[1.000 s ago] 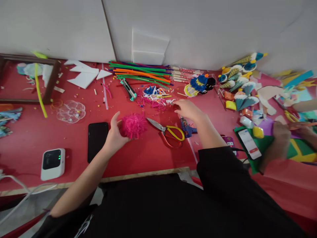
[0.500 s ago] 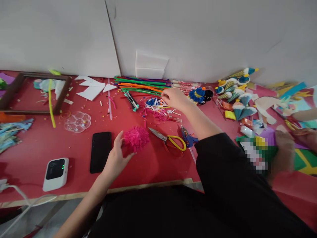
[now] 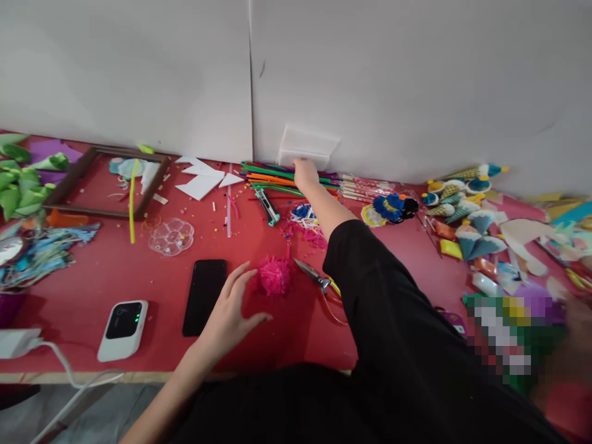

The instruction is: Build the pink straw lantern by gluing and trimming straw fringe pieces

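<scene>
My left hand [image 3: 235, 303] lies by the phone [image 3: 205, 297], its thumb and fingers apart and curved toward a fluffy pink pom-pom [image 3: 274, 275] on the red table. The fingertips are close beside the pom-pom, and nothing is in the hand. At the back, my right hand [image 3: 306, 175] reaches down over a bundle of coloured pipe cleaners [image 3: 271, 176]. Its fingers are bent and mostly hidden, so a grip cannot be made out. Scissors [image 3: 314, 274] lie right of the pom-pom, their handles partly covered by my black sleeve.
A box cutter [image 3: 267, 207], cut scraps [image 3: 303, 213] and a clear flower-shaped tray [image 3: 171, 237] lie mid-table. At left are a wooden frame [image 3: 104, 213] and a white device [image 3: 123, 330] with a cable. Paper cones [image 3: 457, 194] crowd the right, where another person's blurred hand shows.
My right hand has moved back from above the scraps to the pipe cleaners. My left hand stays open beside the pom-pom. The view has shifted, and the sleeve now hides the glue gun.
</scene>
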Demonstrator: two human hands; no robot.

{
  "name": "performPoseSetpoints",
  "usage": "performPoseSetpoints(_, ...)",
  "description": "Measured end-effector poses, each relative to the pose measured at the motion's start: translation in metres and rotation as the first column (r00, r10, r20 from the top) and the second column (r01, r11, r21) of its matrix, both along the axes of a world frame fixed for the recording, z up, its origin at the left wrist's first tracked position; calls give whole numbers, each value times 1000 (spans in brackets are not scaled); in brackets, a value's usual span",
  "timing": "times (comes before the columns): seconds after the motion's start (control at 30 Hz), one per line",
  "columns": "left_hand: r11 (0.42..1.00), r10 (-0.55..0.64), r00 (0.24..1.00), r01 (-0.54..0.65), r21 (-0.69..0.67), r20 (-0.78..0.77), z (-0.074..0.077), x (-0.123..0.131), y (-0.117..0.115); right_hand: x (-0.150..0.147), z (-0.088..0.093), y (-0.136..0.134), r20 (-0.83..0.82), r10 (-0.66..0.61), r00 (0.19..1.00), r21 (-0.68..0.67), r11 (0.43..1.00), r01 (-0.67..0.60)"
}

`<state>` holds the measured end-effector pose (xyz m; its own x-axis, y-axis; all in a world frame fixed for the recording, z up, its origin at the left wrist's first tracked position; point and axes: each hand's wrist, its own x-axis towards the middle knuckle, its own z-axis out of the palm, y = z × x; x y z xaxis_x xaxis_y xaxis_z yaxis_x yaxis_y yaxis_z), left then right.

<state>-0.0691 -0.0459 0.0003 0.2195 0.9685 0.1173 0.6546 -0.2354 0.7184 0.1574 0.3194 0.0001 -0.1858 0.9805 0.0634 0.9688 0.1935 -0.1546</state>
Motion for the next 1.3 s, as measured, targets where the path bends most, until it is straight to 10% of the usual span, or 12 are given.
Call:
performPoseSetpoints(0.33, 964, -52, 995, 29, 263, 80, -5, 25, 16, 2, 1, 1, 39, 9, 999, 41, 999, -11)
performPoseSetpoints(0.8, 924, -65, 995, 32, 382, 74, -9, 33, 19, 39, 57, -19, -83, 128, 988, 204, 973, -109)
performPoseSetpoints(1.3, 895, -88, 963, -36, 444, 256, -32, 21, 27, 15, 6, 4, 1, 95, 995, -42, 995, -95)
